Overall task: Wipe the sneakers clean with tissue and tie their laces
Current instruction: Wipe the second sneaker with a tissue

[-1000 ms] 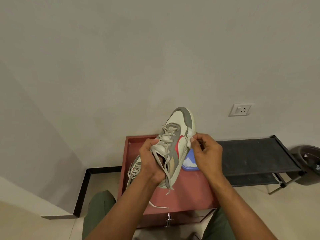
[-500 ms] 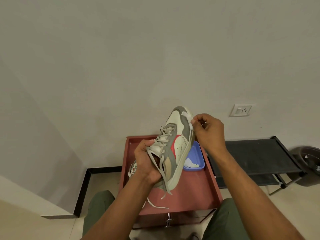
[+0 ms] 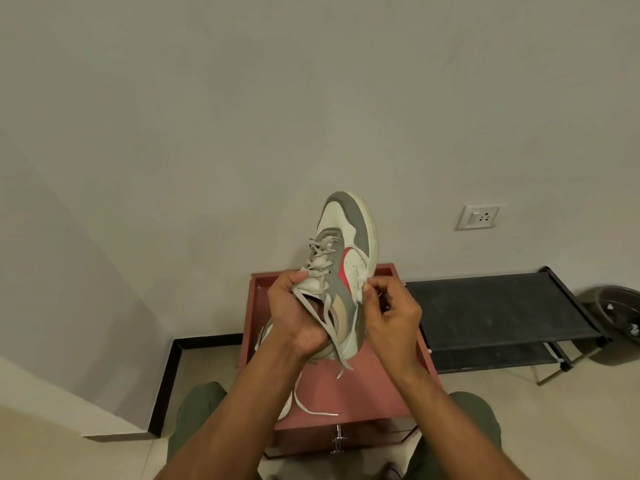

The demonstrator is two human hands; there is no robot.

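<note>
Only the head view here, looking down at both hands over a red cabinet (image 3: 346, 393), so I'll place everything off that.

The sneaker (image 3: 341, 271) is held up above the cabinet's back half, toe pointing up toward the wall and heel down near the wrists. It's off-white and grey with a red patch on the side. The left hand (image 3: 298, 320) grips it at the collar, with its fingers curled around the tongue and opening. The laces (image 3: 332, 327) are untied, hanging loose past the heel, with one end trailing onto the cabinet top.

The right hand (image 3: 391, 317) is at the shoe's right side, fingers curled and pinching a small white wad of tissue (image 3: 362, 285) against the sole edge about midway along the shoe.

A second sneaker (image 3: 266, 341) lies on the surface of the cabinet, mostly hidden behind the left forearm, so only a bit of its side and lace shows.

To the right of the cabinet, just beside it, stands a low black rack (image 3: 502, 306), and past that a dark round bin (image 3: 620, 320) at the frame's edge. On the wall above the rack is a white socket (image 3: 479, 216). The knees in green trousers (image 3: 197, 410) sit on the near side of the cabinet.
</note>
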